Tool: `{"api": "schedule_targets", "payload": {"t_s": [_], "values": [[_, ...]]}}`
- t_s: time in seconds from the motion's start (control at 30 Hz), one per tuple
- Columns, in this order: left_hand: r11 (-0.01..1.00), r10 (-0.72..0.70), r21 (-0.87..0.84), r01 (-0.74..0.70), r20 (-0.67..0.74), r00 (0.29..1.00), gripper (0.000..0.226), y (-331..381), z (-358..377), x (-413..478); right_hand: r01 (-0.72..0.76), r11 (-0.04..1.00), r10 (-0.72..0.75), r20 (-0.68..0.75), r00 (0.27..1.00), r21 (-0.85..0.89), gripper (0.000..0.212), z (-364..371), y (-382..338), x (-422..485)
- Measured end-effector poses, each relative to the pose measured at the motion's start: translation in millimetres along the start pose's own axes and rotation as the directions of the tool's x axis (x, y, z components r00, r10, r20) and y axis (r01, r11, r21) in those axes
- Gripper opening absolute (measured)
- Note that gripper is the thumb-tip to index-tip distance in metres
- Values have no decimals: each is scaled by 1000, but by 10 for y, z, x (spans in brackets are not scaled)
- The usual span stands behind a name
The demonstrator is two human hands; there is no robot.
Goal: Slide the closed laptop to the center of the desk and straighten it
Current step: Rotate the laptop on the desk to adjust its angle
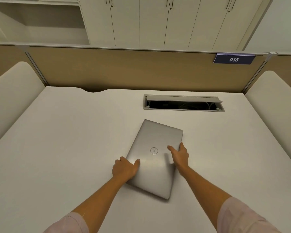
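A closed silver laptop (pixel 155 157) lies flat on the white desk (pixel 65 148), a little right of the middle. It is turned askew, its long side running away from me and leaning right. My left hand (pixel 125 169) grips its left edge, thumb on the lid. On the right edge sits my right hand (pixel 179 156), thumb resting on the lid and fingers wrapped over the side.
An open cable hatch (pixel 183 103) with a raised flap is set into the desk behind the laptop. A tan partition (pixel 124 69) with a "016" label (pixel 233 59) bounds the far edge. Cream side panels (pixel 12 91) flank the desk left and right.
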State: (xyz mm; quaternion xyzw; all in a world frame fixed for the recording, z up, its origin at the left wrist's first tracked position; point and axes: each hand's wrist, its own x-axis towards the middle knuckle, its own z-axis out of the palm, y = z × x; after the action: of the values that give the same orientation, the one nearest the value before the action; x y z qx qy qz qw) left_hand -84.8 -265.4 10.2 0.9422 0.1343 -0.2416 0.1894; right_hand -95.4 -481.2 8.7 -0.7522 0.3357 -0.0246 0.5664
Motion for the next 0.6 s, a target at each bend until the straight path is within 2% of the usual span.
{"api": "schedule_targets", "payload": {"t_s": [0.07,0.27,0.4,0.53,0.6], "values": [[1000,5,16,-6,67,998,83,44,72,-97,23,999,-21,44,999,-33,56,-77,-39,130],[1000,-22,16,18,308,951,94,220,284,-364,44,978,-4,192,981,-202,76,-243,-80,397],[997,42,46,-70,450,892,90,280,301,-418,121,959,-63,220,973,-258,74,-296,-35,406],[966,115,154,-209,467,877,75,271,226,-287,194,930,-118,245,962,-312,83,-320,64,368],[942,150,225,-249,380,913,75,274,134,-197,232,911,-153,243,958,-340,85,-334,128,326]]}}
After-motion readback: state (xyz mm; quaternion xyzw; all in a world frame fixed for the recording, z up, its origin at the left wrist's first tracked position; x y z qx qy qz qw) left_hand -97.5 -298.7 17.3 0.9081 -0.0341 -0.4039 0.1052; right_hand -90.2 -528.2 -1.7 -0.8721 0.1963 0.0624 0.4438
